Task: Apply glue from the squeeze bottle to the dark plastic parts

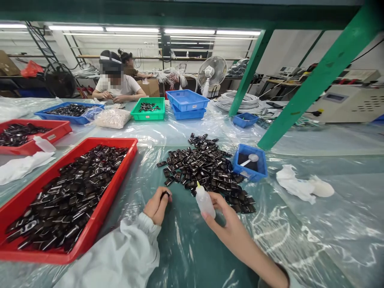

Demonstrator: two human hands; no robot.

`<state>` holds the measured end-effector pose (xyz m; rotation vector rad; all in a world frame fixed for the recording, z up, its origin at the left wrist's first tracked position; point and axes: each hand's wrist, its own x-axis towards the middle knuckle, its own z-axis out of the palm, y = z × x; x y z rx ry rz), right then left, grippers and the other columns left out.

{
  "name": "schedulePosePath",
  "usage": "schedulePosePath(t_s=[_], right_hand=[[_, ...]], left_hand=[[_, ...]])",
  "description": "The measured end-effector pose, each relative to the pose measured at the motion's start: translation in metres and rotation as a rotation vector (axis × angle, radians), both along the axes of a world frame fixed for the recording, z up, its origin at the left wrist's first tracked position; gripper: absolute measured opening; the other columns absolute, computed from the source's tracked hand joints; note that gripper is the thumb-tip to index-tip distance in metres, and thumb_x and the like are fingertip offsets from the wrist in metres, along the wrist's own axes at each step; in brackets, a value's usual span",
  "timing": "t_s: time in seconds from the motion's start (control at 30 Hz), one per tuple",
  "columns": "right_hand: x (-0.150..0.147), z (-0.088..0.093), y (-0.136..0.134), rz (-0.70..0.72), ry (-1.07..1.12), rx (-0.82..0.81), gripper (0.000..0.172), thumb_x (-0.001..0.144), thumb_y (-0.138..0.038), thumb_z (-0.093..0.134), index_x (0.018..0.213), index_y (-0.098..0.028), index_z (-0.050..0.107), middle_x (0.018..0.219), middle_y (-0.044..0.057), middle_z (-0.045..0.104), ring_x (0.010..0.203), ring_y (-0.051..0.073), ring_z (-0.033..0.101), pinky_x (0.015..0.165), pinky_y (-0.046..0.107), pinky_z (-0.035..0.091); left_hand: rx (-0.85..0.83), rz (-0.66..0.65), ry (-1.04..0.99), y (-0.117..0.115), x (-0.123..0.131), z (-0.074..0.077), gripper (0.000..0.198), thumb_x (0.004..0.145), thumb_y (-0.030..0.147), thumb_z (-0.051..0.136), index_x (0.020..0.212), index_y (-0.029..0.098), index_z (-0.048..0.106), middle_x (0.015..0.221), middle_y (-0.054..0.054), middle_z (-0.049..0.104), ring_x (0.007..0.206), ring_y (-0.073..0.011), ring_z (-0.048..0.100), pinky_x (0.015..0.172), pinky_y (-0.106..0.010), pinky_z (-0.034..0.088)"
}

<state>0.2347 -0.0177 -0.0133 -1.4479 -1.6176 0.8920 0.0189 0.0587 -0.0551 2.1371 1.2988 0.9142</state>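
My left hand (156, 207), in a white sleeve, is closed around a small black part (165, 195) held at its fingertips. My right hand (224, 214) grips a small translucent squeeze bottle (204, 201) with a yellow tip, its nozzle tilted up and towards the left hand. Both hands hover over the plastic-covered table, just in front of a loose pile of small black parts (207, 168).
A large red tray (115, 172) full of black parts lies at left, another red tray (58, 130) behind it. A small blue bin (261, 170) stands right of the pile, crumpled white cloths (297, 185) further right. A green post (303, 92) slants at right. Two people work across the table.
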Motion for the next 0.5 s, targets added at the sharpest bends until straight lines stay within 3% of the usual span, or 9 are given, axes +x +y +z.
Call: schedulePosePath(t_s=[0.1, 0.27, 0.5], right_hand=[[-0.001, 0.002, -0.002, 0.006, 0.113, -0.055, 0.027, 0.092, -0.037, 0.049, 0.117, -0.027, 0.047, 0.103, 0.006, 0.062, 0.093, 0.023, 0.061, 0.070, 0.029, 0.049], [0.004, 0.001, -0.003, -0.009, 0.224, -0.086, 0.031, 0.090, -0.041, 0.051, 0.118, -0.028, 0.049, 0.109, 0.007, 0.060, 0.092, 0.022, 0.059, 0.071, 0.028, 0.048], [0.010, 0.009, -0.005, -0.020, 0.303, -0.164, 0.039, 0.090, -0.048, 0.050, 0.123, -0.027, 0.047, 0.094, 0.005, 0.064, 0.076, 0.018, 0.059, 0.073, 0.029, 0.048]], left_hand=[[-0.028, -0.024, 0.015, -0.013, 0.001, 0.005, 0.024, 0.092, 0.030, 0.033, 0.078, 0.021, 0.051, 0.060, 0.004, 0.054, 0.053, -0.0123, 0.055, 0.055, -0.023, 0.046], [-0.034, -0.057, 0.052, -0.017, 0.004, 0.010, 0.022, 0.086, 0.030, 0.038, 0.069, 0.022, 0.049, 0.057, 0.003, 0.051, 0.053, -0.0132, 0.052, 0.054, -0.023, 0.042], [-0.021, -0.099, 0.096, -0.018, 0.000, 0.010, 0.025, 0.085, 0.029, 0.042, 0.065, 0.021, 0.053, 0.056, 0.001, 0.055, 0.051, -0.0139, 0.051, 0.053, -0.023, 0.041]])
